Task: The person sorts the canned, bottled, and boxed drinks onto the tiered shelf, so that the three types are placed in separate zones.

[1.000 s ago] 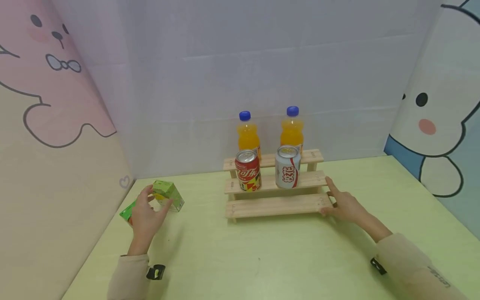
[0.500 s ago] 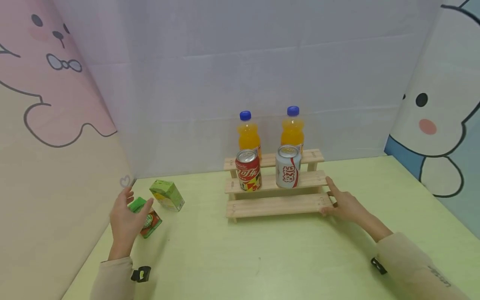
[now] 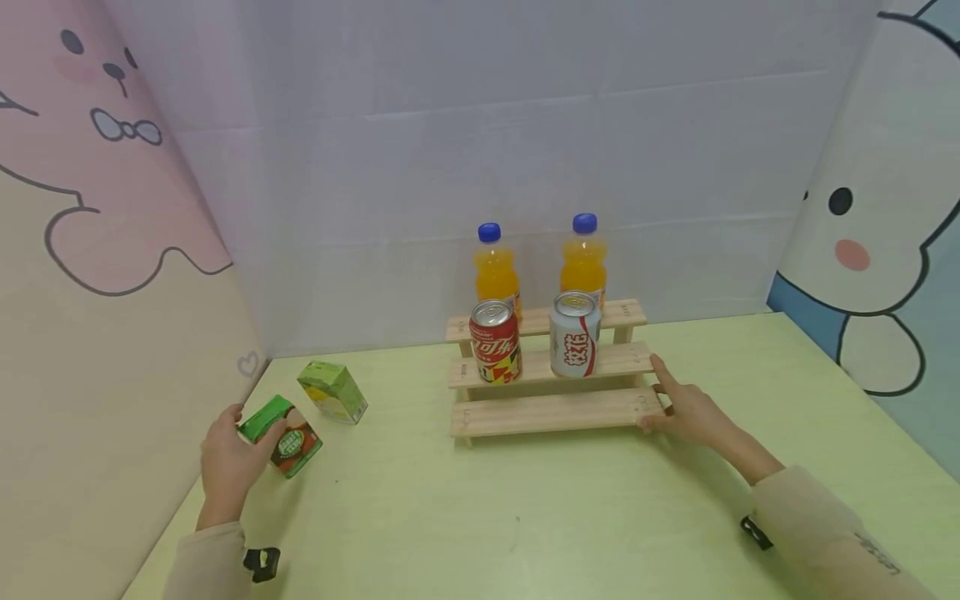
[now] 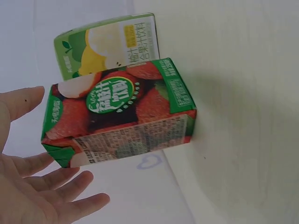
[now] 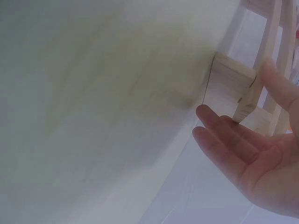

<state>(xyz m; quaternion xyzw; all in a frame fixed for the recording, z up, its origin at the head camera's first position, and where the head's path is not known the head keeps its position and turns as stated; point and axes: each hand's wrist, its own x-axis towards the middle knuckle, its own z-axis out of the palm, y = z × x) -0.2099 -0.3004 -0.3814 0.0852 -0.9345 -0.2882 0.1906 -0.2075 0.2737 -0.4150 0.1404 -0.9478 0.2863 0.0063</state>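
Note:
In the head view, my left hand (image 3: pixel 234 458) is at a red and green juice box (image 3: pixel 296 446) on the table's left side. The left wrist view has this juice box (image 4: pixel 117 112) between the thumb (image 4: pixel 21 102) and the spread fingers, without a clear grip. Behind it stands a green and yellow juice box (image 3: pixel 333 392). Over on the right, my right hand (image 3: pixel 693 412) holds the end of a three-step wooden rack (image 3: pixel 555 412). The right wrist view shows the thumb on the lowest plank (image 5: pixel 247 107) and the other fingers on its far side.
On the rack's middle step stand a red can (image 3: pixel 497 342) and a white can (image 3: pixel 575 333). Two orange drink bottles (image 3: pixel 497 271) with blue caps are on the top step. Pale walls with cartoon figures border the pale table (image 3: pixel 480 517) at the back and sides.
My left hand has moved left and toward me, from near the green and yellow juice box to the red and green one. My right hand keeps its place at the rack.

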